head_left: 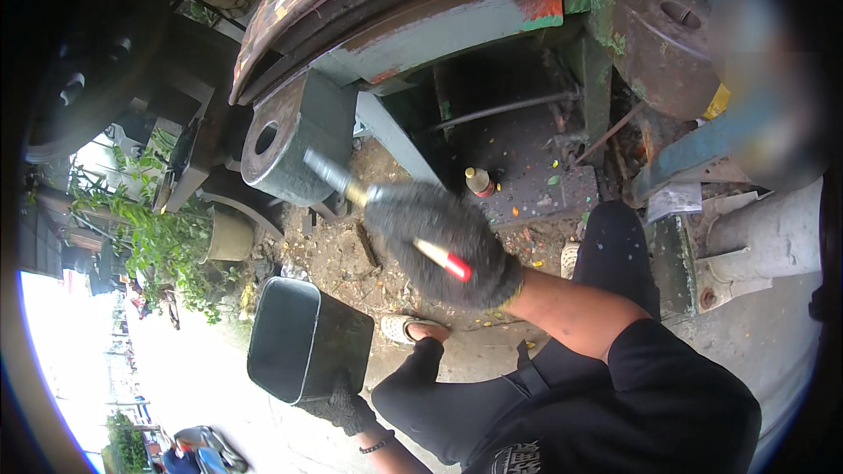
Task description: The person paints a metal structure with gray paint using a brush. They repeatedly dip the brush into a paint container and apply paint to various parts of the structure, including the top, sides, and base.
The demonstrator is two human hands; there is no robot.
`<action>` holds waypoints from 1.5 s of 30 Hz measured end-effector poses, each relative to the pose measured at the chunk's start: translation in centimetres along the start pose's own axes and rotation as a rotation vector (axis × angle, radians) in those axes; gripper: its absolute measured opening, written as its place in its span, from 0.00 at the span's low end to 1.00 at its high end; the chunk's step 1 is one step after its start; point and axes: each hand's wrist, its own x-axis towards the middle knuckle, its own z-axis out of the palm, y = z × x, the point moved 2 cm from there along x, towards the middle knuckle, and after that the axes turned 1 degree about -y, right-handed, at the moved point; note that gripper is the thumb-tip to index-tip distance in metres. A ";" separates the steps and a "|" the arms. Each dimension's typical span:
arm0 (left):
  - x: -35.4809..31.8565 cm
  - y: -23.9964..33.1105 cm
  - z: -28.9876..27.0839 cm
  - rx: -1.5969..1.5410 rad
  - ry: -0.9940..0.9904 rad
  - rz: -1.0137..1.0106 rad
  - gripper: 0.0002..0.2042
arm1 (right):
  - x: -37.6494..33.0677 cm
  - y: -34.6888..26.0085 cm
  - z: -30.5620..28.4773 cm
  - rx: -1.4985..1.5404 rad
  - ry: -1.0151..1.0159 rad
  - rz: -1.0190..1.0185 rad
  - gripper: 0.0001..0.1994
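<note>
My right hand (439,241), in a dark knitted glove, is closed around a paintbrush (356,191). The brush's red-tipped handle sticks out from the palm, and its grey end, smeared by motion, reaches the edge of a grey metal block (307,136) with a round hole in its face. Lower left, my left hand (345,410), also gloved, holds a dark, square-mouthed container (338,347) by its lower side. The container is tilted, with its opening facing left. Its bottom is hidden, and so are some of my left fingers.
A grey-painted metal frame (439,35) carries a patterned cushion-like top (299,0). Beneath it, a small bottle (479,181) stands on a dark, paint-spotted board (544,197). A potted plant (230,235) is at left, a white pipe (764,233) at right. Litter covers the ground.
</note>
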 end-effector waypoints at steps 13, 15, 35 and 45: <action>-0.5 1.0 0.8 -0.033 -0.057 0.010 0.54 | -1.2 2.5 -0.4 0.069 0.007 -0.008 0.15; -1.1 1.9 1.5 0.113 -0.052 0.069 0.43 | 0.8 4.9 -0.5 -0.011 0.073 -0.030 0.12; -2.4 4.2 2.0 0.264 -0.030 0.009 0.35 | 0.7 10.5 -1.2 -0.182 -0.008 0.058 0.13; -1.5 1.7 1.1 0.358 -0.086 0.061 0.42 | 4.7 9.2 -0.6 -0.249 0.036 -0.217 0.12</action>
